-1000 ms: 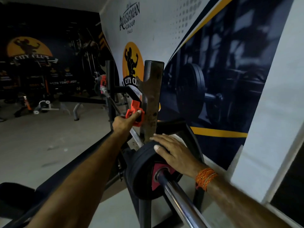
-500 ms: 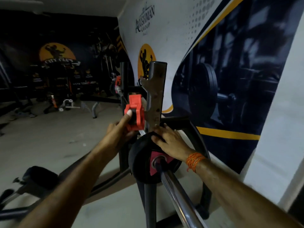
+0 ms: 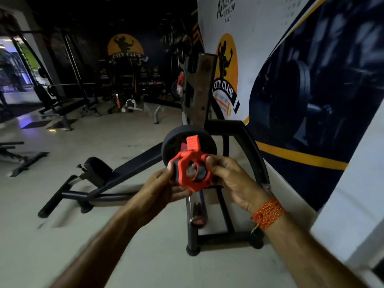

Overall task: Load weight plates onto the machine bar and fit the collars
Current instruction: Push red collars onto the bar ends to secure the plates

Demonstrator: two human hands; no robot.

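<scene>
Moved: since the earlier picture the red plastic clamp collar has come off the upright post and both hands have drawn it back to the bar's near end.
Collar: one in hand, hexagonal ring with grey inner pads and a ribbed lever standing up; it is held in front of the bar tip, and I cannot tell whether it is on the bar.
Left hand: grip closed on the collar's left edge, fingers curled under.
Right hand: grip closed on the right edge, thumb on top; an orange thread band circles the wrist.
Plates: one round black rubber weight plate on the bar.
Bar: one shiny chrome steel bar, tip toward the camera.
Stand: black tubular rack frame with one rusty flat upright.
Far end: a second red collar.
</scene>
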